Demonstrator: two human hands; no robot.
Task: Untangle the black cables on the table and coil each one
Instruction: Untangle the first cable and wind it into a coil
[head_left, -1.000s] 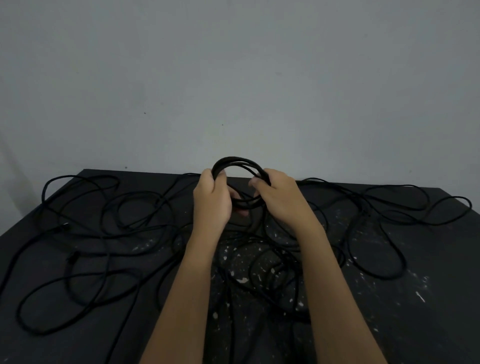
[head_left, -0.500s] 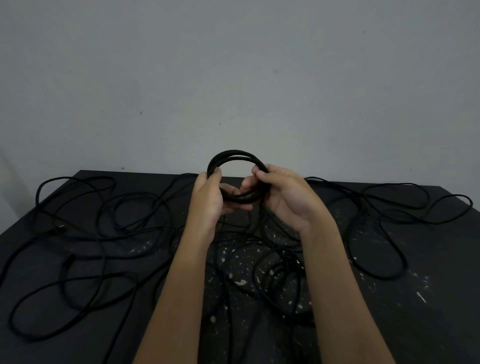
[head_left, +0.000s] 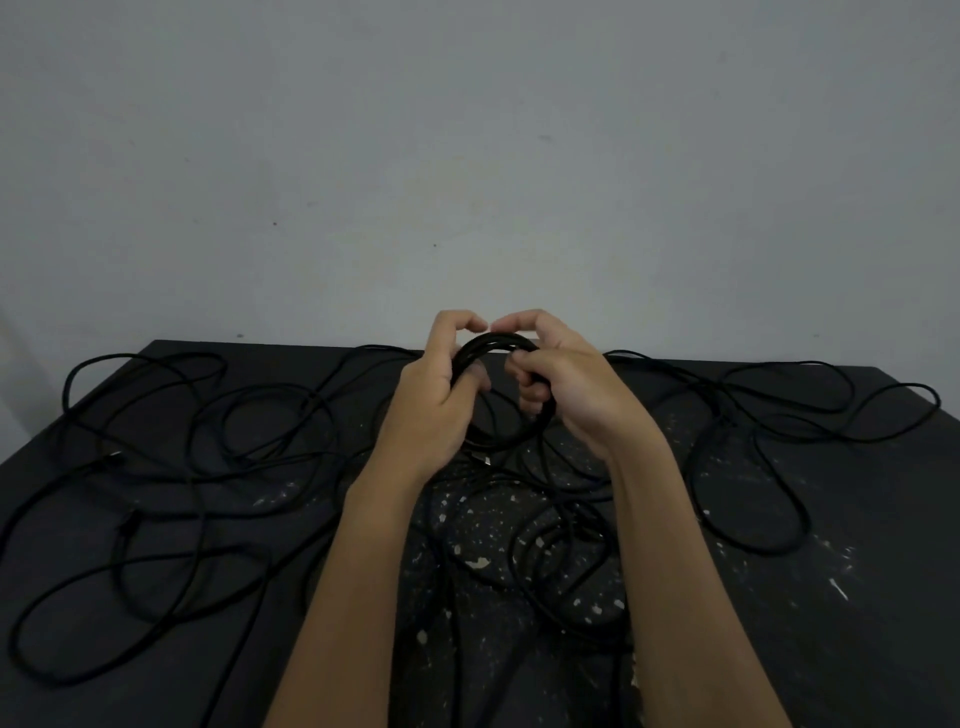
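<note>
Plainly, the left hand (head_left: 431, 395) and right hand (head_left: 566, 384) each curl their fingers (head_left: 530, 392) round opposite sides of a small round coil of thin black cable (head_left: 493, 345), held just above the dark paint-flecked table (head_left: 857, 597). Other loose black cables (head_left: 208, 415) sprawl across it. Light and limp, the coil probably springs apart unless every turn is pinched together.

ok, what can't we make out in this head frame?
Head view:
Cable count: loose cables overlap, black on the dark table.
Coil sides: hidden by the left hand and right hand.
Cable ends: too small and dim.
Table's near edge: cut off by the frame.
</note>
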